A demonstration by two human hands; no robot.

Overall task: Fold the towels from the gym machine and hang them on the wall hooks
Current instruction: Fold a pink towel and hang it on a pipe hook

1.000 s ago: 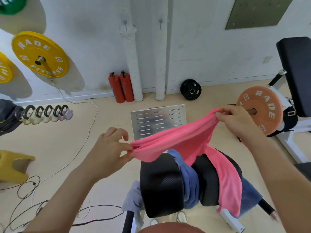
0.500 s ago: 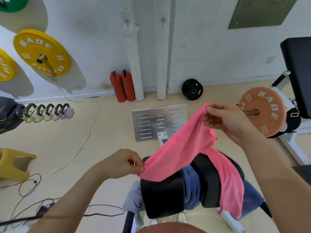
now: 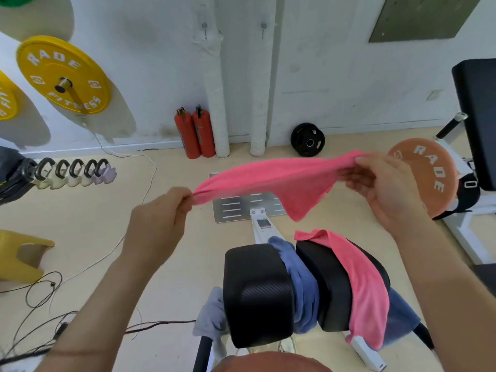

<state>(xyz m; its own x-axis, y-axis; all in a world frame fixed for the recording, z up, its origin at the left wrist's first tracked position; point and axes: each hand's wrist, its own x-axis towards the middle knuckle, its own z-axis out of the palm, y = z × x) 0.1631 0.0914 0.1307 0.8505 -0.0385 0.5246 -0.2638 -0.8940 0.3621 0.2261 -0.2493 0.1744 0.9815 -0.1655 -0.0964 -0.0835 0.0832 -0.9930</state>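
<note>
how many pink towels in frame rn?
2. One pink towel is stretched in the air between the left hand and right hand; the other is draped over the machine's right black pad.

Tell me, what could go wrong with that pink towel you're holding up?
The held pink towel is pinched only at its ends by the left hand and right hand, so a corner might slip and the fold come out crooked. Its hanging flap sags near a second pink towel on the pads and might snag it, dragging it to the floor.
</note>
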